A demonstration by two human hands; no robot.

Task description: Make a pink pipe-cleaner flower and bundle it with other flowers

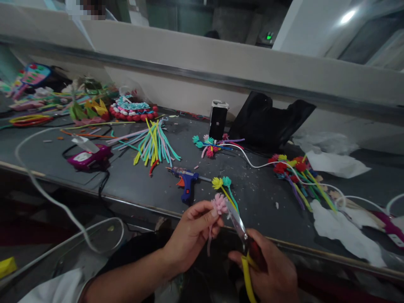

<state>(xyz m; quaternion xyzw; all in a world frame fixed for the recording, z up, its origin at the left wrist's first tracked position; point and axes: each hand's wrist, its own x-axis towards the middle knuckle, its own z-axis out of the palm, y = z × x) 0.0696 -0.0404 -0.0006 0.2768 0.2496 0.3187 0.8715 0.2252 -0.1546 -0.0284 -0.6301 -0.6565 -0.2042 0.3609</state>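
In my left hand (198,229), closed by a pinch, is a pink pipe-cleaner flower (220,203) with its stem hanging down below the fingers. My right hand (271,267) grips yellow-handled scissors (237,223), whose blades reach up to the flower's right side. Whether the blades touch the petals I cannot tell. Just beyond lie a yellow pipe-cleaner flower (217,183) and a teal one (226,181), stems toward me. A blue glue gun (187,184) with an orange trigger rests to their left on the dark table (139,185).
A bundle of yellow, teal and lilac pipe cleaners (154,143) lies left of centre. A phone (218,120) leans upright at the back beside a black bag (271,122). A magenta glue gun (88,158) sits left. White cable (252,164) crosses the right side near more flowers (287,166).
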